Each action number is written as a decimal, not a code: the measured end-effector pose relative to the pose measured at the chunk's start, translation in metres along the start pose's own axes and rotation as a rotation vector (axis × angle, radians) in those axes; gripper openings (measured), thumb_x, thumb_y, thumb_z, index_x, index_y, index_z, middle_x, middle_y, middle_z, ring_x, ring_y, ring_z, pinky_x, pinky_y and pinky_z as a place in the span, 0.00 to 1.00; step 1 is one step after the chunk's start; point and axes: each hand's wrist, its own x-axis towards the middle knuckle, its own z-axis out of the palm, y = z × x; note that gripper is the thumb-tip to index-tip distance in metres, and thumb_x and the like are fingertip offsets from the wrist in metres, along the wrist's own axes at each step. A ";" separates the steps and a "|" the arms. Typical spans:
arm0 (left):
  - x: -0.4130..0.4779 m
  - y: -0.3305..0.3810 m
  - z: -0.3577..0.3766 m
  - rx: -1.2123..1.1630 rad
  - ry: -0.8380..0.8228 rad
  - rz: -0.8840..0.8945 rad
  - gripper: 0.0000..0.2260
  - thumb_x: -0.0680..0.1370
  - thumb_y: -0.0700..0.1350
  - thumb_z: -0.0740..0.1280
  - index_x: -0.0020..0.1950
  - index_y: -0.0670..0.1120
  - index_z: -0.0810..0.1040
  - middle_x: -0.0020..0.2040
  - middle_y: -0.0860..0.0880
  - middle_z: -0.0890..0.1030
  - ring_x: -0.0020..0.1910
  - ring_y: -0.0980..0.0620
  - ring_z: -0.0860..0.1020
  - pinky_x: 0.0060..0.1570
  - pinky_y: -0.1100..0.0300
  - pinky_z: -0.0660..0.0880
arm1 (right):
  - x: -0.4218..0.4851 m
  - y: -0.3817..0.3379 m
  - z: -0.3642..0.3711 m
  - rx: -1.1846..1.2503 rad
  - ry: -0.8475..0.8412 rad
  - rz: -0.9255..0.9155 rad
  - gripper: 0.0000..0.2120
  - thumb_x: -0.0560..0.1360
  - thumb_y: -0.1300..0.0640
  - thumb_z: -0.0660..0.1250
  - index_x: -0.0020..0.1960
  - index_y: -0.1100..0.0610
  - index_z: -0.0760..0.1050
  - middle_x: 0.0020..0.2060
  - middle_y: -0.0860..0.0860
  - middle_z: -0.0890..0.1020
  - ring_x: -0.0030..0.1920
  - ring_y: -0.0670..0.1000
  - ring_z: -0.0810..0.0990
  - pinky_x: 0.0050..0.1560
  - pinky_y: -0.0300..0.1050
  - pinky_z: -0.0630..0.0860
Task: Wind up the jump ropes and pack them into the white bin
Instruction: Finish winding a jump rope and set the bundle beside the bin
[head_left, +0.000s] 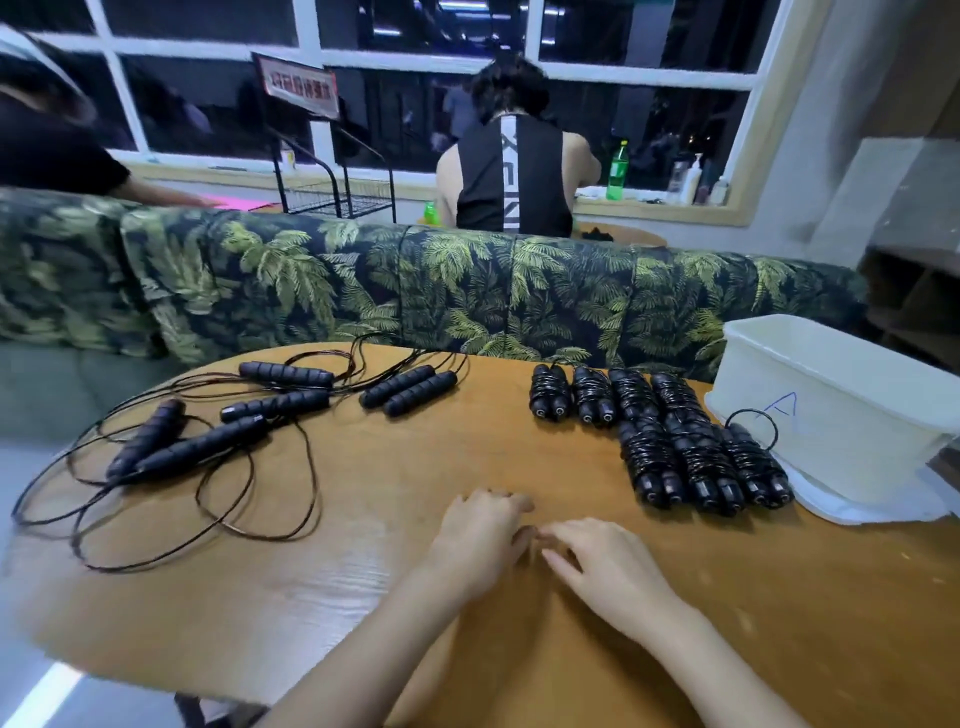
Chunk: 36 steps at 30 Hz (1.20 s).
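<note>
Both hands rest on the round wooden surface (415, 467) near its middle. The left hand (480, 535) lies palm down with a loose, spread grip that holds nothing. The right hand (610, 571) lies flat just beside it, grip also spread and holding nothing, its fingertips almost meeting the left's.

Three loose ropes (280, 405) sprawl over the left part. Their six black handles lie apart or in pairs, and the thin cords loop out close to the left rim and run over the far edge toward the sofa (415, 280).

Seven wound ropes (649, 415) lie packed side by side at the right, four in a far row and three in a near row.

The bin (831, 415) stands at the right edge on a white lid (857, 506). The nearest bundle lies against that lid, and one stray cord loop rises before the bin's wall.

A wide strip of bare wood runs between the loose ropes and the bundles, from the far edge down to the hands.
</note>
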 end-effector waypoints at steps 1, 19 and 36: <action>-0.018 -0.017 -0.005 -0.008 0.012 -0.023 0.16 0.81 0.53 0.59 0.68 0.53 0.71 0.62 0.49 0.77 0.62 0.46 0.72 0.59 0.51 0.70 | 0.005 -0.019 0.005 0.019 -0.028 -0.038 0.15 0.81 0.46 0.57 0.65 0.44 0.74 0.58 0.40 0.79 0.59 0.45 0.76 0.57 0.42 0.73; -0.059 -0.376 -0.095 0.091 0.310 -0.770 0.13 0.80 0.49 0.63 0.56 0.40 0.75 0.54 0.38 0.79 0.54 0.38 0.75 0.50 0.51 0.69 | 0.254 -0.264 0.074 -0.106 0.030 -0.529 0.22 0.77 0.63 0.59 0.70 0.54 0.68 0.69 0.53 0.70 0.66 0.57 0.68 0.58 0.52 0.72; -0.099 -0.327 -0.144 -0.843 0.393 -0.464 0.13 0.70 0.42 0.75 0.51 0.55 0.81 0.51 0.53 0.83 0.46 0.57 0.79 0.47 0.59 0.76 | 0.244 -0.232 0.080 -0.110 0.444 -0.714 0.15 0.70 0.62 0.68 0.56 0.55 0.76 0.53 0.52 0.79 0.50 0.56 0.78 0.50 0.51 0.75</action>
